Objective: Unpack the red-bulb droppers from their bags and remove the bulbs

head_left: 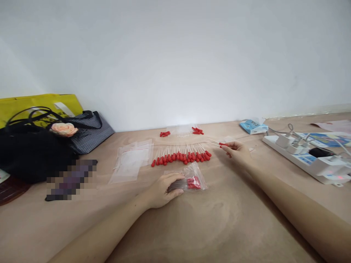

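Note:
My left hand (167, 188) is closed around a clear zip bag (201, 176) with several red-bulbed droppers (193, 182) inside, their bulbs toward the bag's right end. To the right and farther back, the fingertips of my right hand (237, 150) pinch a thin dropper (222, 145) by its red bulb, its pale tube pointing left and away. I cannot tell whether it is one dropper or more. Between the hands and the wall lies a fanned row of droppers (179, 157), red bulbs facing me.
Flat clear bags (127, 164) lie left of the row. Small groups of red-bulbed droppers (165, 134) sit near the wall. At right are a blue tissue pack (253, 126) and a power strip (296, 157) with chargers; at left, a striped bag (90, 133) and a black bag (33, 153).

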`<state>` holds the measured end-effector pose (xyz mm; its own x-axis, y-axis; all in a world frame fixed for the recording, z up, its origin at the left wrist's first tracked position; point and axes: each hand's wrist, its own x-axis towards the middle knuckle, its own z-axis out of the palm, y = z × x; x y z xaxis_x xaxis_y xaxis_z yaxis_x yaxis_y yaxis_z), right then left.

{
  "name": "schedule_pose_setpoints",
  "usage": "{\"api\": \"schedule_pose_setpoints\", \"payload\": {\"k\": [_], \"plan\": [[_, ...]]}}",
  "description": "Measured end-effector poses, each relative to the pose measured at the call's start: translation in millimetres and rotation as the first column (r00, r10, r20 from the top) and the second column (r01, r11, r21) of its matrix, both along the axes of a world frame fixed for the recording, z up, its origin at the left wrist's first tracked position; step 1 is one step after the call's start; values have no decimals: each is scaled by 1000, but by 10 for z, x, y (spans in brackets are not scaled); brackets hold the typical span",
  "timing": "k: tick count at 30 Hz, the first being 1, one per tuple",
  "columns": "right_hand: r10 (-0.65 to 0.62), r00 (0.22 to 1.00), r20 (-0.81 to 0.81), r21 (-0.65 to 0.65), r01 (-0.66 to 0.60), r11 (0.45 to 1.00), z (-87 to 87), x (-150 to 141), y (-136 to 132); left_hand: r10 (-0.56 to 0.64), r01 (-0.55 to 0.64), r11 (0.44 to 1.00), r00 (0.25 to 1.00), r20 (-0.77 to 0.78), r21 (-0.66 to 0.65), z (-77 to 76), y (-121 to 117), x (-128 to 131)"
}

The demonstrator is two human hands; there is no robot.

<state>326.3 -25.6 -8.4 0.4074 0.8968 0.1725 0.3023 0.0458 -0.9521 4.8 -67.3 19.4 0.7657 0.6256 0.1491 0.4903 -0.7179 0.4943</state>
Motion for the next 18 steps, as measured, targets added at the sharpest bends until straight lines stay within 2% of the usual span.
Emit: {"api": "schedule_pose_setpoints", "payload": {"k": [7,12,18], "plan": [[-132,987,92,-100,141,985,-36,-216,-4,6,-6,1000,1000,5,-1,21,-13,12],[-110,992,69,-167,120,979,-54,-302,-5,8,-8,1000,1000,-8,-3,14,-4,11],[-31,999,9,-221,32,975,-70,-349,-6,15,-15,1000,1000,-10,-6,24,-11,19]]}}
